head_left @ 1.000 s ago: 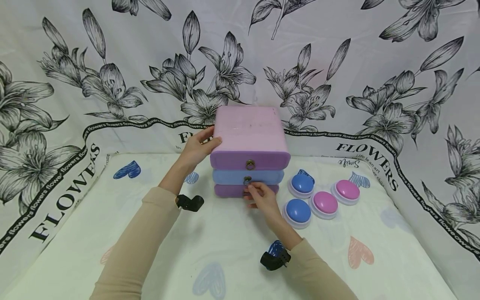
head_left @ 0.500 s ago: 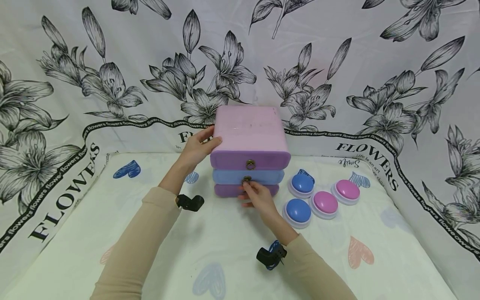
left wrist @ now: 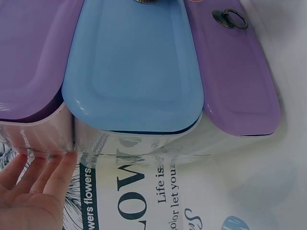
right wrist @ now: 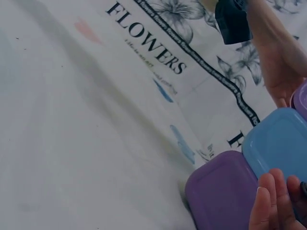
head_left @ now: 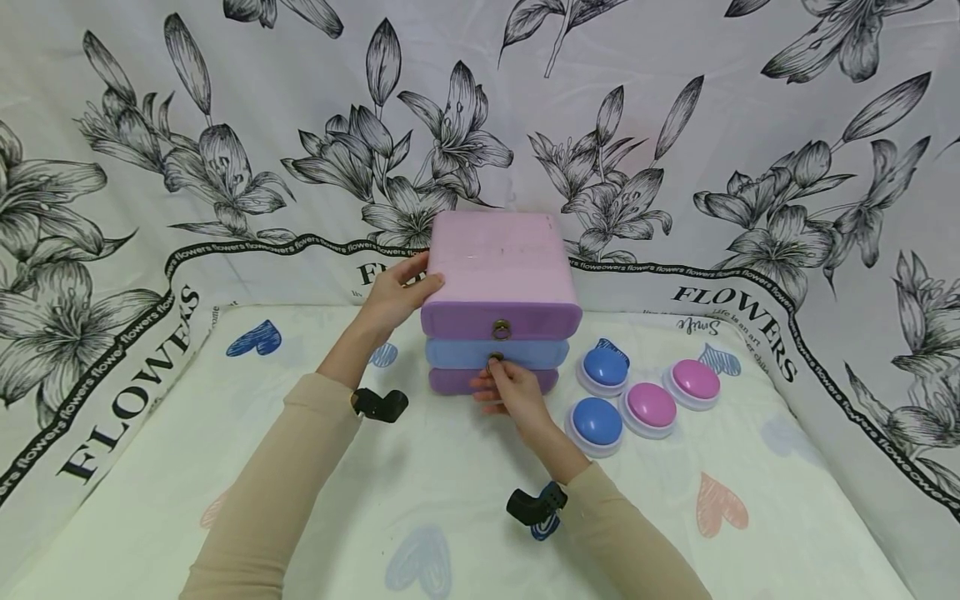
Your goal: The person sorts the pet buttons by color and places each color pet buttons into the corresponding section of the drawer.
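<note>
A stacked drawer box point(head_left: 502, 258) stands at the back, with a pink top, a purple upper drawer front point(head_left: 457, 321), a blue middle drawer front point(head_left: 450, 353) and a purple lower one point(head_left: 453, 382). My left hand point(head_left: 396, 298) rests against the box's upper left side; its fingers point(left wrist: 60, 175) lie straight on the pink casing in the left wrist view. With thumb and index finger my right hand point(head_left: 521, 398) pinches the ring pull point(head_left: 496, 357) of the blue drawer, partly covering it. The other right fingers point(right wrist: 284, 203) stay extended before the drawer fronts.
Right of the box sit two blue-topped round push lights or buttons point(head_left: 596, 422) and two pink-topped ones point(head_left: 651, 405) on white bases. A flower-printed cloth point(head_left: 637, 50) hangs behind. The heart-printed cover point(head_left: 337, 508) lies beneath everything.
My right hand has shifted slightly left and up at the blue drawer's ring pull, its wrist moving left too. My left hand and the box look unmoved.
</note>
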{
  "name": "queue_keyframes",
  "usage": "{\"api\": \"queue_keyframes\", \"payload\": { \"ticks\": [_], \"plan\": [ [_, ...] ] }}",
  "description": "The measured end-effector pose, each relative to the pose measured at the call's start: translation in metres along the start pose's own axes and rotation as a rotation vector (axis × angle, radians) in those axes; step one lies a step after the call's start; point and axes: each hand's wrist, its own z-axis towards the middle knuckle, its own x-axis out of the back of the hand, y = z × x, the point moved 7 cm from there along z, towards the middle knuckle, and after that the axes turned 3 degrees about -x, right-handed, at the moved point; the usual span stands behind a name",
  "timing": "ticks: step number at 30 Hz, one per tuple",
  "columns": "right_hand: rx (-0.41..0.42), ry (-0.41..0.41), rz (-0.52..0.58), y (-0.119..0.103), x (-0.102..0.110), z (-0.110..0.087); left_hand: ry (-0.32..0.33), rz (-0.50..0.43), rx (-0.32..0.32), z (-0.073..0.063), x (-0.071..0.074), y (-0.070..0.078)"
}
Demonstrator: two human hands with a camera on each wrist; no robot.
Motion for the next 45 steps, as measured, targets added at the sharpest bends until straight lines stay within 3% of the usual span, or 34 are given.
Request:
{"api": "queue_keyframes", "payload": {
  "ticks": [23, 45],
  "plan": [
    [-0.007, -0.031, -0.087, -0.006, 0.003, -0.007, -0.004, 0.011, 0.007, 0.002, 0.000, 0.001],
    [0.070, -0.026, -0.177, -0.006, 0.009, -0.019, 0.003, 0.016, 0.013, 0.001, 0.001, 0.001]
  ]
}}
